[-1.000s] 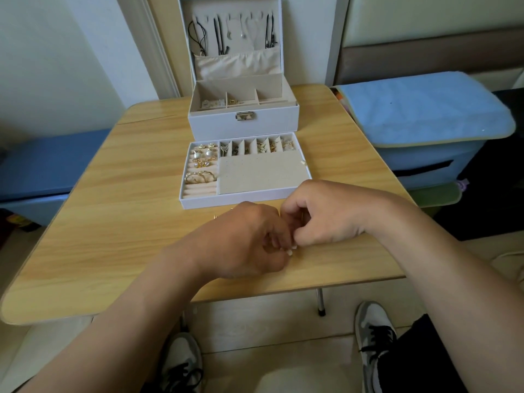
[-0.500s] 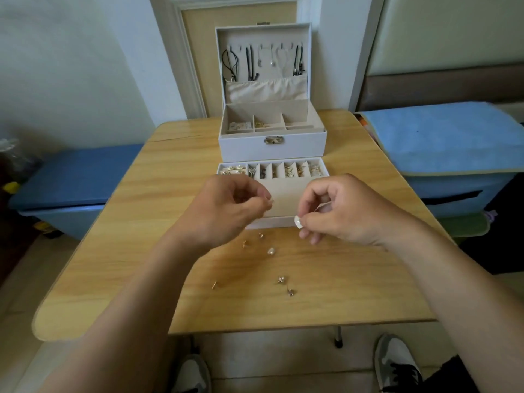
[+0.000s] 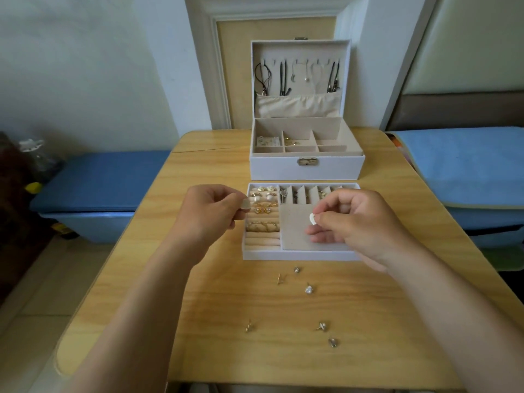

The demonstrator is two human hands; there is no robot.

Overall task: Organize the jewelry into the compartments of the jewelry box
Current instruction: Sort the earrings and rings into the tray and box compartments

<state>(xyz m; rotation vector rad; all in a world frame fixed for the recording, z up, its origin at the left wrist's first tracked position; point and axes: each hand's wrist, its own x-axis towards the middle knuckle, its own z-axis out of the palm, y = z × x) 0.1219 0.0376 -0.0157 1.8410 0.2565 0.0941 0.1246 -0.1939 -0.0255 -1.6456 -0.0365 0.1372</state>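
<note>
A white jewelry box (image 3: 306, 165) stands open at the table's far side, necklaces hanging in its lid. Its removable tray (image 3: 297, 255) lies in front, with rings and earrings in the left slots and narrow compartments along the top. My left hand (image 3: 209, 214) pinches a small pale earring (image 3: 245, 205) over the tray's left edge. My right hand (image 3: 351, 222) pinches a matching white earring (image 3: 312, 218) above the tray's flat beige pad. Several small earrings (image 3: 308, 289) lie loose on the wood in front of the tray.
The wooden table (image 3: 198, 321) has a rounded near-left corner. A blue bench (image 3: 99, 182) sits low at the left. A blue-covered surface (image 3: 465, 165) borders the table's right side. A door frame (image 3: 221, 66) stands behind the box.
My hands lifted from the table's near part, separated, and now each holds an earring over the tray. The loose earrings that they covered have come into sight.
</note>
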